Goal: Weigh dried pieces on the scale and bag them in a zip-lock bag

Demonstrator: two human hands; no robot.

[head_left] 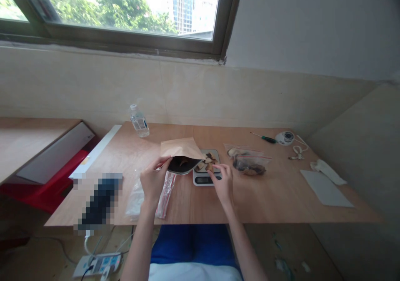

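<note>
My left hand (155, 179) grips the near left edge of a brown kraft paper pouch (181, 147). The pouch's mouth gapes toward me, showing a dark interior with a pale piece inside. To its right, a white digital kitchen scale (204, 182) carries a pile of brown-and-cream dried slices (208, 161), which look like dried mushroom. Over the scale's right side, my right hand (223, 181) pinches one of these slices between thumb and fingers. The pouch's right corner overhangs the scale's left part.
Right of the scale lie zip bags of dried pieces (250, 164). Clear plastic bags (165, 195) lie below the pouch. A water bottle (139, 122) stands at the back left. A screwdriver (268, 139), a white camera (285, 138) and a white sheet (326, 188) are on the right.
</note>
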